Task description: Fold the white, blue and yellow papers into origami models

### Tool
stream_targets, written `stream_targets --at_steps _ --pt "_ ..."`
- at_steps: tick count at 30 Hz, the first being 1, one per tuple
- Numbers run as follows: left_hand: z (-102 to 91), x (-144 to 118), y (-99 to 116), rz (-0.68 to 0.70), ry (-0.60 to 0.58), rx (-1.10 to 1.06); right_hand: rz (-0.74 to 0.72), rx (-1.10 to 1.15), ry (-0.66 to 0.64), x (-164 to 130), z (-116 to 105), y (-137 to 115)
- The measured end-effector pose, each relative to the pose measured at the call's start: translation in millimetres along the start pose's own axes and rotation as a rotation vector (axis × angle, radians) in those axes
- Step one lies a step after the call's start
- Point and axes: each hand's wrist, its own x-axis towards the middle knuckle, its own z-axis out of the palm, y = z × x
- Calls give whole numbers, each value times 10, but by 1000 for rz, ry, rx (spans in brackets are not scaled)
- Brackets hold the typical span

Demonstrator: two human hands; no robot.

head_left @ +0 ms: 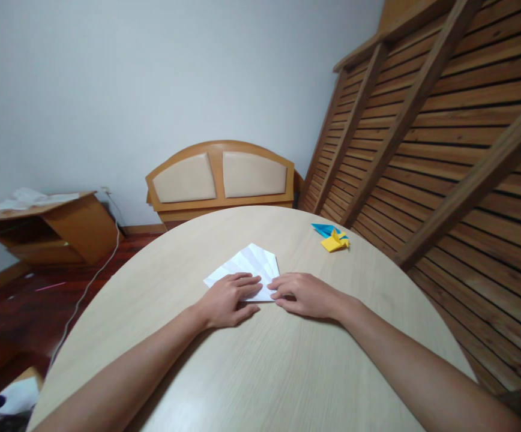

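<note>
Both hands — left hand, right hand — lay open, pressing the folded white paper onto the round pale wooden table beside a slatted wooden wall.

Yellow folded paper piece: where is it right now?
In the head view the yellow folded paper piece lies on the round table toward its far right edge, touching a blue folded piece, well clear of the white paper under both hands.

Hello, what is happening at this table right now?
A person presses both hands flat on a folded white paper lying on a round wooden table. The left hand covers the near left part of it; the right hand touches its near right edge. A small blue and yellow folded paper piece lies apart, near the far right edge of the table.
</note>
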Motion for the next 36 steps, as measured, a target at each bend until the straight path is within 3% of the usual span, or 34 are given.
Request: stream_targets --at_steps 11,19,24,36 --pt "31 36 68 -12 6 92 41 -76 62 53 34 -60" --pt "-148 42 161 -12 -67 145 44 -58 53 45 5 -38" --pt "-172 52 182 -15 -55 137 49 -51 52 36 -4 -30" --pt "-67 37 76 -191 15 170 35 -43 72 46 52 12"
